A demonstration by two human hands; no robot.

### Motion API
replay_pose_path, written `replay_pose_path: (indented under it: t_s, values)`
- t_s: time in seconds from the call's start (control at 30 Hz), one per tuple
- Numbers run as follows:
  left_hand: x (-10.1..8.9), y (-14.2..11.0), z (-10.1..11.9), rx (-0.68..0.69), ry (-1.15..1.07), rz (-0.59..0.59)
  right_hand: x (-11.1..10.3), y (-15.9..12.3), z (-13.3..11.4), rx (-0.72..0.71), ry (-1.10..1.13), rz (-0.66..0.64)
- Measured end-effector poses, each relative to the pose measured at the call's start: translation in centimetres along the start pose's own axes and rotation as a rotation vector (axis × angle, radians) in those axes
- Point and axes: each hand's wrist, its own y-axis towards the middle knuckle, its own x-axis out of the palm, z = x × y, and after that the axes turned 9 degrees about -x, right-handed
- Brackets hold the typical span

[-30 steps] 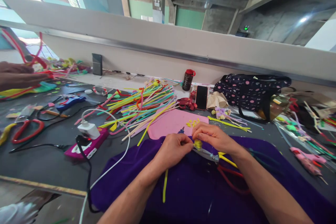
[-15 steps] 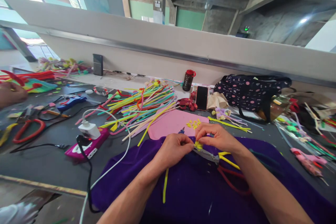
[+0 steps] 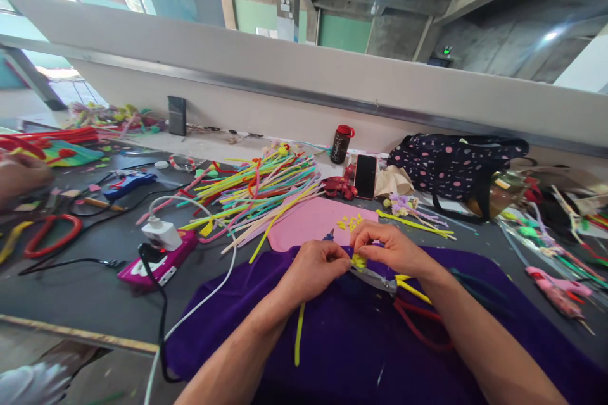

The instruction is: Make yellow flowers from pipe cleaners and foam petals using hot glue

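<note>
My left hand [image 3: 319, 269] is closed in a pinch, and a yellow pipe cleaner [image 3: 299, 336] hangs down below it. My right hand [image 3: 392, 245] is bent over a small bunch of fuzzy yellow pipe cleaner [image 3: 360, 262], its thumb and finger closed on that bunch. The two hands' fingertips almost meet there. Just beneath runs a pair of scissors [image 3: 377, 280], blades towards my left fingertips, red handles partly behind my right forearm. More yellow pipe cleaner [image 3: 413, 290] shows beside the blades. Short yellow pieces [image 3: 350, 223] lie on a pink sheet [image 3: 304, 223] beyond.
Purple cloth [image 3: 228, 310] covers the near edge. Many coloured pipe cleaners [image 3: 256, 193] are heaped left of centre. A purple power strip [image 3: 159, 262] trails cables. Behind stand a bottle [image 3: 340, 145], phone [image 3: 365, 177] and patterned bag [image 3: 451, 168]. Another person's hand [image 3: 21, 177] is far left.
My right hand's fingers have shifted slightly on the yellow bunch; my left hand stays in place. The other person's hand at far left has moved a little.
</note>
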Motion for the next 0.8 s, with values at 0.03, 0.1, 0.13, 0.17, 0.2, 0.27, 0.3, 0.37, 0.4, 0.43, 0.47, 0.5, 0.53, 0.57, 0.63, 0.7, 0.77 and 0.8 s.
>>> replay_pose_path:
  t_s: [0.03,0.1,0.13,0.17,0.2,0.27,0.3,0.37,0.4,0.43,0.47,0.5,0.53,0.57,0.63,0.7,0.77,0.8]
  values:
    - [0.00,0.01,-0.04,-0.001,0.003,-0.004,-0.02,0.01,-0.06,-0.009,-0.015,-0.009]
    - [0.02,0.02,-0.11,-0.002,0.011,-0.005,-0.05,-0.02,-0.14,-0.019,-0.046,-0.030]
    - [0.03,0.03,-0.12,0.000,0.014,-0.007,-0.05,-0.06,-0.15,-0.023,-0.061,-0.039]
    - [0.04,0.03,-0.13,0.004,0.016,-0.008,-0.04,-0.11,-0.16,-0.025,-0.075,-0.048]
    - [0.04,0.02,-0.13,0.009,0.017,-0.010,-0.03,-0.16,-0.16,-0.026,-0.088,-0.056]
    - [0.04,0.01,-0.09,0.015,0.019,-0.013,0.01,-0.26,-0.19,-0.030,-0.112,-0.068]
    - [0.04,0.01,-0.07,0.016,0.019,-0.013,0.04,-0.29,-0.23,-0.032,-0.125,-0.074]
    - [0.03,0.00,-0.01,0.015,0.020,-0.010,0.11,-0.32,-0.36,-0.045,-0.152,-0.077]
    - [0.03,0.00,0.02,0.015,0.021,-0.008,0.16,-0.31,-0.45,-0.053,-0.167,-0.074]
    - [0.03,-0.01,0.06,0.015,0.021,-0.005,0.21,-0.31,-0.54,-0.060,-0.183,-0.069]
    - [0.03,-0.03,0.10,0.016,0.020,-0.001,0.26,-0.30,-0.63,-0.065,-0.201,-0.063]
    - [0.04,-0.04,0.14,0.015,0.020,0.006,0.32,-0.30,-0.70,-0.069,-0.219,-0.056]
    - [0.04,-0.06,0.19,0.013,0.022,0.014,0.37,-0.30,-0.76,-0.071,-0.238,-0.051]
    - [0.05,-0.09,0.25,0.010,0.026,0.023,0.42,-0.32,-0.80,-0.073,-0.255,-0.047]
    - [0.07,-0.12,0.34,0.002,0.036,0.035,0.49,-0.36,-0.85,-0.076,-0.286,-0.046]
    - [0.09,-0.14,0.39,-0.001,0.045,0.036,0.52,-0.40,-0.87,-0.073,-0.316,-0.050]
    - [0.10,-0.13,0.40,0.006,0.048,0.038,0.55,-0.41,-0.91,-0.068,-0.349,-0.057]
    - [0.11,-0.12,0.39,0.009,0.048,0.040,0.57,-0.41,-0.93,-0.067,-0.363,-0.060]
